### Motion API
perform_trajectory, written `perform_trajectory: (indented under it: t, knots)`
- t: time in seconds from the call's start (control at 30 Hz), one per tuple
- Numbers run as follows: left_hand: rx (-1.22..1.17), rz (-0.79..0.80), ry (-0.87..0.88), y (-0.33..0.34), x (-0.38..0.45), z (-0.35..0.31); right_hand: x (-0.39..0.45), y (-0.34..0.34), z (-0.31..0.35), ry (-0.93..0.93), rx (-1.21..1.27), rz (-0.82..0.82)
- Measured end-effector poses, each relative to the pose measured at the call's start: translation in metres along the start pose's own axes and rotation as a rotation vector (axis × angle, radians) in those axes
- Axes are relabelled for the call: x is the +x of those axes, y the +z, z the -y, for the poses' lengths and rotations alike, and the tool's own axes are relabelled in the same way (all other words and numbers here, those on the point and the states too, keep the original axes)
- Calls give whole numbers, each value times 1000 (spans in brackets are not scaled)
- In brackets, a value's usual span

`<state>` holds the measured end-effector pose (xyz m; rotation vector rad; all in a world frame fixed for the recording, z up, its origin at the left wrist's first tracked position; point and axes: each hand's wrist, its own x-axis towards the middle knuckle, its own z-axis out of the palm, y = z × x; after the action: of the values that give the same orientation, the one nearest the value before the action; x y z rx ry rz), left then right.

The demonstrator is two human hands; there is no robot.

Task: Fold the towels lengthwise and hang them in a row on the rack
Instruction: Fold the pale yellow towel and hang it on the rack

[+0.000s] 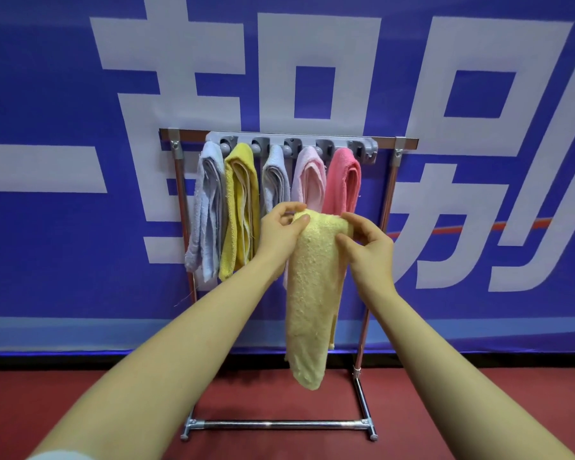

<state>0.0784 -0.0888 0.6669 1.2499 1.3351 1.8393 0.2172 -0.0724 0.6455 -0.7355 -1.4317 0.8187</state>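
Observation:
A pale yellow towel (312, 293), folded into a long strip, hangs down in front of the rack. My left hand (281, 232) pinches its top left corner and my right hand (365, 242) grips its top right. Behind it stands a metal rack (390, 194) with a grey clip bar (369, 149). Several folded towels hang there in a row: a grey towel (206, 207), a mustard yellow towel (239, 207), a second grey towel (274, 180), a light pink towel (309, 180) and a bright pink towel (341, 184). The clip at the bar's right end holds nothing.
A blue banner (63, 227) with large white characters covers the wall behind the rack. The rack's base bar (279, 425) rests on a red floor (113, 393), close to my forearms.

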Motion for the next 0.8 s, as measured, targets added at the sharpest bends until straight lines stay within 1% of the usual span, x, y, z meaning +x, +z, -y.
perform_trajectory:
  t: [0.23, 0.43, 0.53, 0.63, 0.73, 0.8]
  knots:
    - [-40, 18, -35, -2, -2, 0, -2, 0, -1, 82, 175, 28]
    - [-9, 41, -37, -1, 0, -4, -4, 2, -2, 125, 229, 40]
    - [-15, 45, -50, -1, 2, -9, -6, 3, 0, 127, 257, 15]
    - [-24, 54, -36, -2, 3, -11, -5, 5, 2, 80, 211, -23]
    - [-6, 49, -4, -2, 3, -10, -2, 7, 0, 25, 94, -31]
    - [-9, 31, -10, -2, 3, -9, -1, 7, -3, 25, 27, -35]
